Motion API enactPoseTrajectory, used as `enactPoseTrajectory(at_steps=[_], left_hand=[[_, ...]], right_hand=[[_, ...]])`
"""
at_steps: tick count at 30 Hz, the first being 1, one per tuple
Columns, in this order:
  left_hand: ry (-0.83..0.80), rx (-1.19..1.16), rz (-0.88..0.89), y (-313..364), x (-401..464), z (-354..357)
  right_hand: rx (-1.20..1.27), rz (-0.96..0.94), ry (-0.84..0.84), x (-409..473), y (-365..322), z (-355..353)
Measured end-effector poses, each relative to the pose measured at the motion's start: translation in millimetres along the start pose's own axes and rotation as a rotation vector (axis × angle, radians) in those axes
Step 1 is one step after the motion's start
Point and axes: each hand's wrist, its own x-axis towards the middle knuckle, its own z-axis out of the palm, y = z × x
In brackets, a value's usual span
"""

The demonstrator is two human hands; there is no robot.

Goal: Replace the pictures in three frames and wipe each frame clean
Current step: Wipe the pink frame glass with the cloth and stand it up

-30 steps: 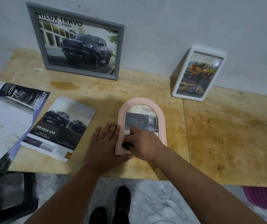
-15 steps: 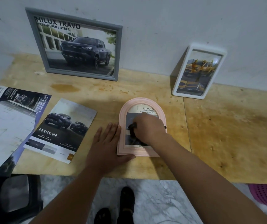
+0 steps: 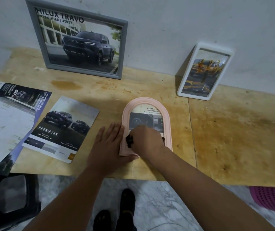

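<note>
A pink arched frame (image 3: 166, 117) lies flat on the wooden table (image 3: 233, 130), holding a car-dashboard picture. My left hand (image 3: 108, 147) lies flat with straight fingers against the frame's left edge, thumb along its bottom. My right hand (image 3: 146, 140) grips a small dark cloth (image 3: 129, 140) and presses it on the lower part of the glass. A grey frame (image 3: 33, 30) with a dark pickup picture leans on the wall at the back left. A white frame (image 3: 230, 54) with a yellow-car picture leans at the back right.
Loose car brochures (image 3: 61, 129) and a pale sheet (image 3: 5, 124) lie on the table's left side. A dark chair (image 3: 10, 200) stands at the lower left, a pink basket (image 3: 270, 199) on the floor at the lower right. My feet (image 3: 126, 209) are below the table edge.
My right hand with the cloth moved up the glass from the frame's bottom edge, then back down toward the lower left. My left hand stayed put against the frame.
</note>
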Motion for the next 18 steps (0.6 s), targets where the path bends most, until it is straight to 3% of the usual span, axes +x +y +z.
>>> enactPoseTrajectory(at_steps=[4,7,10,14,16,18], left_hand=[[-0.036,0.029,-0.007,-2,1,-1],[-0.055,0.029,-0.011,-2,1,-1],[-0.051,0.02,-0.013,-2,0,-2],[-0.05,0.025,-0.012,-1,0,-3],[-0.044,0.018,-0.012,0,-1,-3],[-0.049,0.016,-0.019,0,0,-3]], right_hand=[[0.024,-0.049,-0.103,-9,25,-19],[-0.141,-0.026,-0.242,-13,55,-35],[-0.179,0.077,-0.232,-9,82,-47],[0.193,0.011,-0.115,-10,70,-31],[0.433,-0.098,-0.194,-23,50,-19],[0.5,-0.097,-0.262,-28,49,-12]])
